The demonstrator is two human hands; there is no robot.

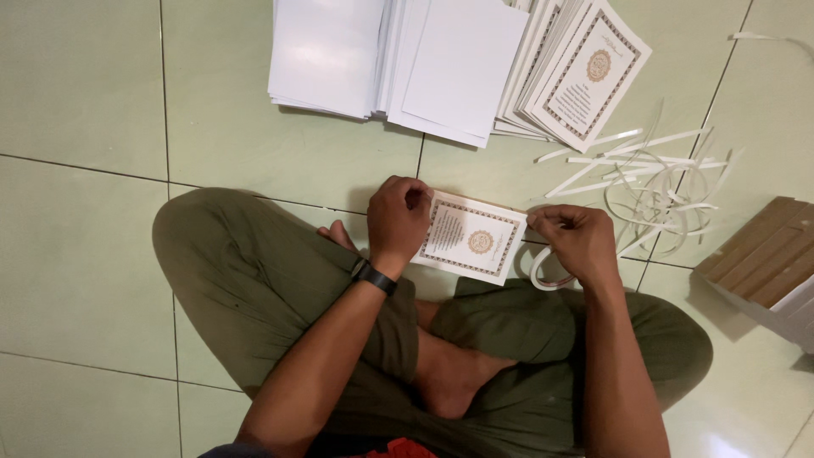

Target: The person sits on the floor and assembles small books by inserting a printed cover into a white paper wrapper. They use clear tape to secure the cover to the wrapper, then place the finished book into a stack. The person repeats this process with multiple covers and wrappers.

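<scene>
Bordered card (469, 238) sits just above the crossed legs, pinched at its left end by the left hand (397, 217) and at its right corner by the right hand (576, 240), both closed on it. Tape roll (549, 276) lies under the right hand, with paper strips (653, 182) and card stacks (458, 64) beyond on the tiled floor (80, 110).
</scene>
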